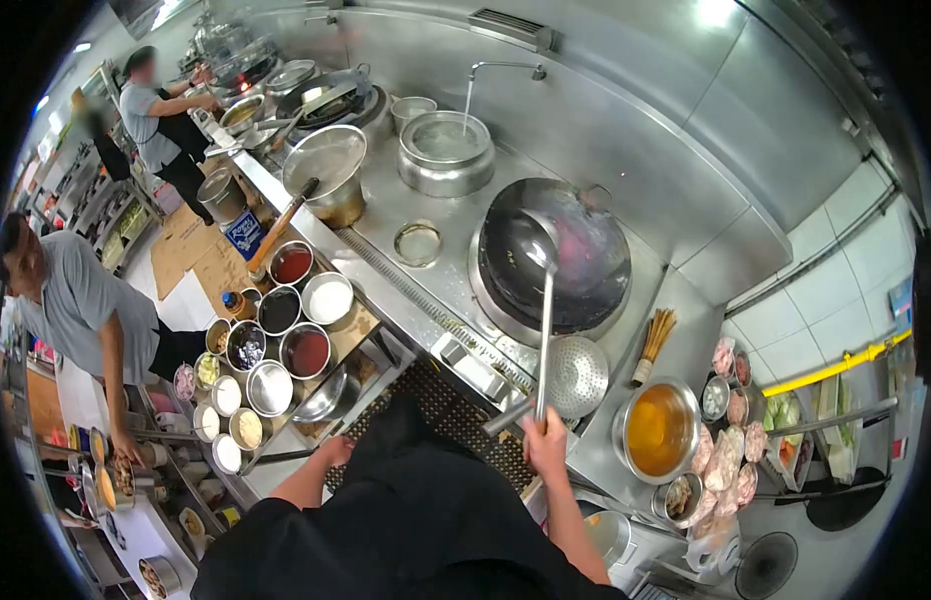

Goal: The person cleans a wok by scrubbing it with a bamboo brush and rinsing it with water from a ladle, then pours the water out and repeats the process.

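My right hand [546, 445] is wrapped round the long handle of a steel ladle [547, 330]. The ladle's bowl rests inside a black wok [596, 285] on the stove, where a reddish glow shows. A round perforated strainer [580, 376] lies just right of the handle, near the wok's front edge. My left hand [336, 451] hangs low by my apron, beside the front of the sauce stand; its fingers are too small and partly hidden to read.
Left stand bears several steel containers of sauces and seasonings [306, 352]. A water-filled pot [446, 150] sits under a running tap. To the right are a bamboo brush [655, 345], a bowl of yellow oil [656, 432] and bagged meat [726, 460]. Other people [86, 300] stand at left.
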Demonstrator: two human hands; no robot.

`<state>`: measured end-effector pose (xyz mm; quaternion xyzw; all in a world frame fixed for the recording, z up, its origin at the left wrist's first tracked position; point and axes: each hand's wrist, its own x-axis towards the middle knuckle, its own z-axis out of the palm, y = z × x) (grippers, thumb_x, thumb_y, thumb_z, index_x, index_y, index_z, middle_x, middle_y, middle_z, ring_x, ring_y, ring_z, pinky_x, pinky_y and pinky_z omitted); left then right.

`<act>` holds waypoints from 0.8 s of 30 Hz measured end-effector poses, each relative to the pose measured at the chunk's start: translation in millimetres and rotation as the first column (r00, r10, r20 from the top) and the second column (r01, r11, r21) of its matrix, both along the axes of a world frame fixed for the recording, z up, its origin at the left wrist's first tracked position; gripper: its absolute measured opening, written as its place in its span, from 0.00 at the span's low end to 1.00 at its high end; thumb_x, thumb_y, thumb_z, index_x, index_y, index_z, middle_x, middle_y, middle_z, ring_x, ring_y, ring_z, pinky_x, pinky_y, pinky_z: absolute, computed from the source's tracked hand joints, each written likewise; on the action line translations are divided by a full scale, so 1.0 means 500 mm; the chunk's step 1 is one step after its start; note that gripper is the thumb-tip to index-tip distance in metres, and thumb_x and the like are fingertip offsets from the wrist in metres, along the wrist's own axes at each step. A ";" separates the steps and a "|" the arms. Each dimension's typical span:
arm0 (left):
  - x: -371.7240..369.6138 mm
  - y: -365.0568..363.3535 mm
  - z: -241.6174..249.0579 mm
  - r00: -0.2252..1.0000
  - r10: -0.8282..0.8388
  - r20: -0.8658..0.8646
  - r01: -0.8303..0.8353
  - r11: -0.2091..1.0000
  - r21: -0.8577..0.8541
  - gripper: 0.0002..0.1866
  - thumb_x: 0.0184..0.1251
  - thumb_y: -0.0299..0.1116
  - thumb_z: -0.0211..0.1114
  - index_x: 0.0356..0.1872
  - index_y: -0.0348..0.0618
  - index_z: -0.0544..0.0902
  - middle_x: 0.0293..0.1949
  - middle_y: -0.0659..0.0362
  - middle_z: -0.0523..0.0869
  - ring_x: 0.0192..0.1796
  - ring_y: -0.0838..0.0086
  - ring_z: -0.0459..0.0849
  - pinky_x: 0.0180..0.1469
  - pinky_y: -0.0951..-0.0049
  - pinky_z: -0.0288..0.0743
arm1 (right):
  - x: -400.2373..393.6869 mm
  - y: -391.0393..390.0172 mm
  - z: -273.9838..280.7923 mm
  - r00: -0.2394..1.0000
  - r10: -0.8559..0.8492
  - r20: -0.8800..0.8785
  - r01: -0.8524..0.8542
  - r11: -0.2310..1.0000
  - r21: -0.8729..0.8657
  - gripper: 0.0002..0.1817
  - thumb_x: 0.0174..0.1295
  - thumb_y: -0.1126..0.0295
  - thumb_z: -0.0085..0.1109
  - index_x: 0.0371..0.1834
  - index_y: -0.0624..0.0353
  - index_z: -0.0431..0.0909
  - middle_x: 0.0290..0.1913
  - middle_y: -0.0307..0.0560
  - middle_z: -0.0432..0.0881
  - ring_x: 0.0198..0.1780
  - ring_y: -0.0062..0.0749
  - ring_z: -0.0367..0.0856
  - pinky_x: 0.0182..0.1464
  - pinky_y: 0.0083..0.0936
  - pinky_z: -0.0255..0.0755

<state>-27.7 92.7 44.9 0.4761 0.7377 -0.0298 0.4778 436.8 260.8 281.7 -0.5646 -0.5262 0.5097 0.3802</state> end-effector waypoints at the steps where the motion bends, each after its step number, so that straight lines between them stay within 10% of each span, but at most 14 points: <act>1: 0.002 0.013 0.004 0.995 0.074 0.066 -0.078 0.995 0.059 0.19 0.68 0.35 0.62 0.57 0.44 0.89 0.47 0.47 0.93 0.52 0.56 0.91 0.56 0.61 0.83 | -0.047 0.051 0.051 0.999 0.038 -0.027 -0.037 0.999 0.023 0.21 0.76 0.71 0.59 0.69 0.62 0.73 0.18 0.34 0.71 0.12 0.18 0.68 0.14 0.21 0.61; 7: -0.030 0.158 0.006 0.707 0.335 0.623 -0.557 0.807 0.197 0.16 0.79 0.28 0.60 0.61 0.33 0.84 0.50 0.52 0.92 0.52 0.72 0.89 0.57 0.69 0.81 | -0.355 0.491 0.030 0.965 0.038 0.260 -0.124 0.939 0.321 0.27 0.70 0.72 0.62 0.74 0.54 0.75 0.24 0.40 0.78 0.18 0.25 0.75 0.22 0.31 0.69; 8: -0.034 0.186 0.035 0.716 0.304 0.628 -0.559 0.788 0.257 0.16 0.80 0.28 0.60 0.63 0.33 0.83 0.51 0.53 0.92 0.53 0.72 0.88 0.59 0.70 0.80 | -0.413 0.568 0.060 0.951 0.071 0.302 -0.123 0.980 0.157 0.31 0.67 0.67 0.64 0.74 0.59 0.74 0.34 0.58 0.86 0.33 0.42 0.86 0.39 0.39 0.78; 11: -0.051 0.235 0.154 0.722 0.272 0.636 -0.583 0.734 0.349 0.16 0.82 0.28 0.59 0.63 0.33 0.82 0.53 0.53 0.91 0.55 0.71 0.88 0.63 0.70 0.79 | -0.541 0.814 0.020 0.878 -0.010 0.478 -0.162 0.935 0.316 0.32 0.67 0.65 0.60 0.74 0.67 0.72 0.50 0.69 0.88 0.54 0.62 0.87 0.59 0.47 0.80; 16: -0.108 0.221 0.232 0.615 0.334 0.714 -0.707 0.635 0.311 0.15 0.82 0.27 0.59 0.62 0.33 0.83 0.55 0.53 0.91 0.58 0.72 0.88 0.64 0.69 0.79 | -0.692 0.994 0.030 0.671 -0.100 0.735 -0.139 0.956 0.257 0.30 0.66 0.70 0.57 0.73 0.59 0.74 0.48 0.68 0.88 0.54 0.65 0.86 0.55 0.52 0.81; 19: -0.129 0.191 0.224 0.559 0.400 0.726 -0.766 0.584 0.267 0.14 0.81 0.25 0.59 0.61 0.32 0.83 0.55 0.51 0.91 0.58 0.70 0.88 0.65 0.69 0.80 | -0.739 1.060 -0.024 0.678 -0.095 0.729 -0.136 0.958 0.252 0.19 0.69 0.66 0.57 0.60 0.65 0.78 0.40 0.62 0.90 0.36 0.58 0.90 0.35 0.48 0.82; 21: -0.141 0.185 0.245 0.546 0.404 0.734 -0.773 0.581 0.256 0.14 0.81 0.25 0.59 0.61 0.32 0.83 0.55 0.51 0.90 0.58 0.70 0.88 0.64 0.69 0.80 | -0.761 1.110 -0.036 0.983 0.137 0.126 -0.112 0.977 -0.182 0.10 0.68 0.70 0.58 0.45 0.67 0.76 0.35 0.59 0.86 0.26 0.46 0.85 0.24 0.42 0.77; 22: -0.146 0.186 0.252 0.535 0.399 0.745 -0.777 0.579 0.248 0.14 0.81 0.25 0.59 0.62 0.32 0.83 0.56 0.50 0.90 0.58 0.70 0.88 0.64 0.69 0.80 | -0.761 1.112 -0.028 0.936 -0.008 -0.352 -0.131 0.920 -0.368 0.08 0.72 0.70 0.56 0.36 0.61 0.72 0.28 0.45 0.78 0.18 0.27 0.73 0.18 0.28 0.67; 24: -0.154 0.200 0.257 0.551 0.374 0.746 -0.762 0.589 0.269 0.14 0.81 0.25 0.59 0.61 0.32 0.83 0.55 0.50 0.90 0.57 0.70 0.89 0.64 0.69 0.80 | -0.735 1.124 -0.006 0.802 -0.109 -0.587 -0.233 0.847 -0.477 0.09 0.74 0.70 0.54 0.35 0.59 0.71 0.26 0.41 0.76 0.18 0.23 0.72 0.18 0.25 0.67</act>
